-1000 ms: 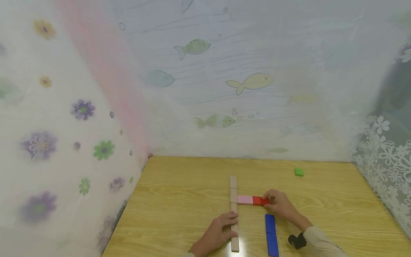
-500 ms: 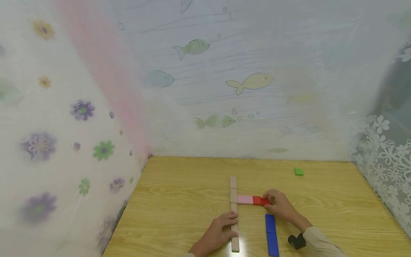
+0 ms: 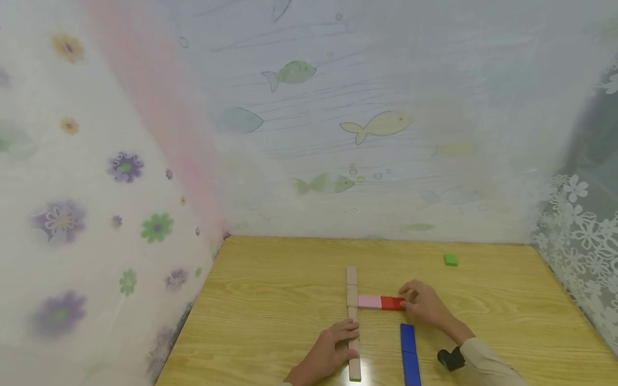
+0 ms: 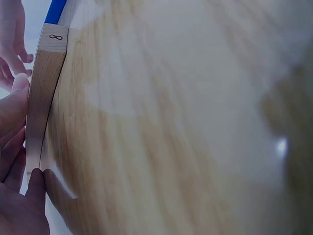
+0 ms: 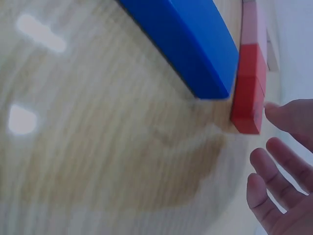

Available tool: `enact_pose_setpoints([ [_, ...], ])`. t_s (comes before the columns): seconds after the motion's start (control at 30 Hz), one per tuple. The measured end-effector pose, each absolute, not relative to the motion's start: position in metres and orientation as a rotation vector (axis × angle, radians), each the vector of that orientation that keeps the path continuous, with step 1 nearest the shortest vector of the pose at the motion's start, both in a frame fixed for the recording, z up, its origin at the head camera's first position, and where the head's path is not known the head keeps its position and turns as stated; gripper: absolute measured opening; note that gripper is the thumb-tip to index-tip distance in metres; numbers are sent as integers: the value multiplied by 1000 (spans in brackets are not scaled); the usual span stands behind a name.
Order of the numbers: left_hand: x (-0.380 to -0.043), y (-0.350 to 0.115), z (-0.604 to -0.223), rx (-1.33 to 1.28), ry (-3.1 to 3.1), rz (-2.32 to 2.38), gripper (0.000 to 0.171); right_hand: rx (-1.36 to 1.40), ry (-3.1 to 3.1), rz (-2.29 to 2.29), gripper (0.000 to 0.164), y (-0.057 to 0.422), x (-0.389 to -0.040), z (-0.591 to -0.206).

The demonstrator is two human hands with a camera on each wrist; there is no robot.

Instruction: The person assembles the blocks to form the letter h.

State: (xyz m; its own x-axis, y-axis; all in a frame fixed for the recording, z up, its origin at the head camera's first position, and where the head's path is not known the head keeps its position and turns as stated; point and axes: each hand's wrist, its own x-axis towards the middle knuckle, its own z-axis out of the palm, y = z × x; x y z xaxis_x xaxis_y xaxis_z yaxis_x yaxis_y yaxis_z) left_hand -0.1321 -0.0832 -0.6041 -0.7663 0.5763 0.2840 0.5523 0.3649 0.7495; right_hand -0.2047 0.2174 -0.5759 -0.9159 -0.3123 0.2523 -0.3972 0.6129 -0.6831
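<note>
In the head view, wooden blocks (image 3: 352, 295) lie end to end in a row running away from me. My left hand (image 3: 324, 354) rests against the row's near part, fingertips and thumb touching it. The left wrist view shows a wooden block (image 4: 46, 88) with an "8" on its end. A pink block (image 3: 369, 302) joins the row at a right angle, followed by two red blocks (image 3: 392, 303). My right hand (image 3: 427, 306) is beside the outer red block, thumb close to its end, fingers loosely spread with nothing between them.
Two blue blocks (image 3: 410, 354) lie end to end in front of the red ones. A small green block (image 3: 450, 260) sits at the back right. Next to the right sleeve is a black object (image 3: 451, 358). Patterned curtains (image 3: 309, 134) stand behind the wood-grain table (image 3: 260, 300).
The right hand's fingers have let go of the outer red block and drawn slightly away to the right. The red blocks now sit flush in line. My left hand stays in place.
</note>
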Motion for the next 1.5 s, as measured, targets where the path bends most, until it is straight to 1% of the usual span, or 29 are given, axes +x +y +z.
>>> enact_pose_setpoints([
  [0.4, -132, -84, -608, 1075, 2576, 1398, 43, 543, -2699, 1136, 19, 237, -216, -561],
  [1.07, -132, -84, -605, 1075, 2601, 1382, 42, 369, -2744, 1070, 20, 283, -243, -570],
  [1.2, -133, -84, -604, 1071, 2602, 1371, 42, 350, -2734, 1063, 22, 293, -249, -570],
  [1.5, -133, -84, -605, 1068, 2601, 1360, 42, 318, -2736, 1021, 33, 313, -265, -564],
])
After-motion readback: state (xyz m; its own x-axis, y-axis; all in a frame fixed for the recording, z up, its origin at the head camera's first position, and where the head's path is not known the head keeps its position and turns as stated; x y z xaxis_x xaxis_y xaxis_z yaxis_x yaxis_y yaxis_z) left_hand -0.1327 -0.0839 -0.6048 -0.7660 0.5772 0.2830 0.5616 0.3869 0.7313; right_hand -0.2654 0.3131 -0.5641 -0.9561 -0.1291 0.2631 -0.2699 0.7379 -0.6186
